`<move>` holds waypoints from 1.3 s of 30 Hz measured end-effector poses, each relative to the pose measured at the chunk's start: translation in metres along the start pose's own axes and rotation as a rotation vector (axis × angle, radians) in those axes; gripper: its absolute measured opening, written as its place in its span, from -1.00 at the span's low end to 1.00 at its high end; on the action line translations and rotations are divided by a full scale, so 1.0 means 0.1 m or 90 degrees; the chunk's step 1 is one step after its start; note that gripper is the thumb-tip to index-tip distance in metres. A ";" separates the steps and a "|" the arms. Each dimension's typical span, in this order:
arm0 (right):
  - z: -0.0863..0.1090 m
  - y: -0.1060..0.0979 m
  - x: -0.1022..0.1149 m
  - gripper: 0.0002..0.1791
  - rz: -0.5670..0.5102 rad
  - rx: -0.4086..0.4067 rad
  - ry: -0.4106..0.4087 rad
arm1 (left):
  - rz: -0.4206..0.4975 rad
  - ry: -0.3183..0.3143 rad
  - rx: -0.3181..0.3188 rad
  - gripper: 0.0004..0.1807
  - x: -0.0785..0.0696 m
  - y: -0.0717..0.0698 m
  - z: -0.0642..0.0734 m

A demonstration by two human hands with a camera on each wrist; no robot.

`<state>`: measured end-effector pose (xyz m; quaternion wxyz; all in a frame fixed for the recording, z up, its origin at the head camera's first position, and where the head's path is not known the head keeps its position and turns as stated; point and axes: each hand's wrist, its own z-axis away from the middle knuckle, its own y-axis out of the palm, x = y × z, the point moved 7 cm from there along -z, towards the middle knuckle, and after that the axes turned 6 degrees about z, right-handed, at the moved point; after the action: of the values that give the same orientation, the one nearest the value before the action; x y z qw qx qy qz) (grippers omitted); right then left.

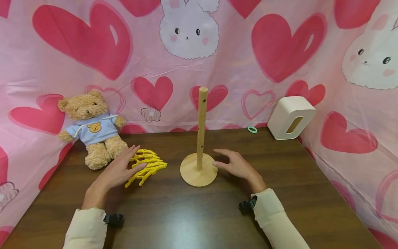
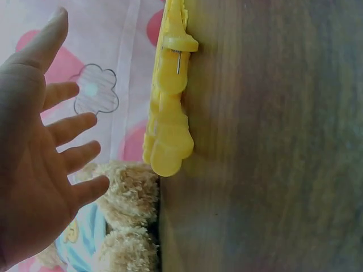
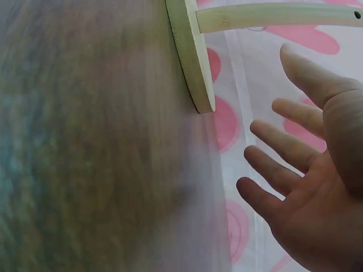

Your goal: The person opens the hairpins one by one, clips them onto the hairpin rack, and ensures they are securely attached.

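A bundle of yellow plastic bars, jointed and zigzagging, lies on the table to the left of the middle. Seen from the left wrist, its yellow end has rounded pieces and a thin metal pin. My left hand hovers at its left side, fingers spread and holding nothing, and covers part of it in the head view. A wooden post with small holes stands upright on a round wooden base. Beside that base, on the right, my right hand is held with fingers extended and nothing in it.
A teddy bear in a blue hoodie sits at the back left, close to my left hand. At the back right stands a white box with an oval slot. A small green ring lies near the back edge, before a pink heart-print cloth.
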<state>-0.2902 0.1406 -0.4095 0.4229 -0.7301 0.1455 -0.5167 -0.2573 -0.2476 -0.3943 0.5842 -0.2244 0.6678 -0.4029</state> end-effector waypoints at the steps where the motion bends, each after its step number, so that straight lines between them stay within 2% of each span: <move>1: 0.00 0.01 -0.01 -0.33 -0.004 0.003 -0.001 | 0.007 0.001 0.001 0.00 0.01 0.00 0.00; 9: -0.02 0.07 -0.09 -0.31 -0.022 0.023 0.010 | 0.029 0.010 -0.009 -0.03 0.10 0.00 0.00; 14: -0.04 0.08 -0.14 -0.31 -0.037 0.012 0.011 | 0.070 -0.010 -0.015 -0.01 0.20 0.00 0.01; 18: -0.04 0.10 -0.16 -0.29 -0.029 0.009 0.012 | 0.099 -0.011 -0.011 -0.01 0.26 -0.01 0.02; 26: -0.04 0.16 -0.19 -0.32 -0.016 0.034 0.018 | 0.165 -0.009 0.004 -0.08 0.36 0.02 0.03; 34: -0.04 0.24 -0.22 -0.31 0.014 0.069 0.049 | 0.164 -0.031 -0.005 -0.14 0.51 0.06 0.05; 39: -0.05 0.25 -0.19 -0.36 0.022 0.075 0.026 | 0.169 -0.033 -0.003 -0.20 0.54 0.05 0.07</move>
<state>-0.2971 0.1355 -0.4408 0.4709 -0.6906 0.1358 -0.5319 -0.2616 -0.2885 -0.4307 0.6487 -0.1462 0.6774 -0.3147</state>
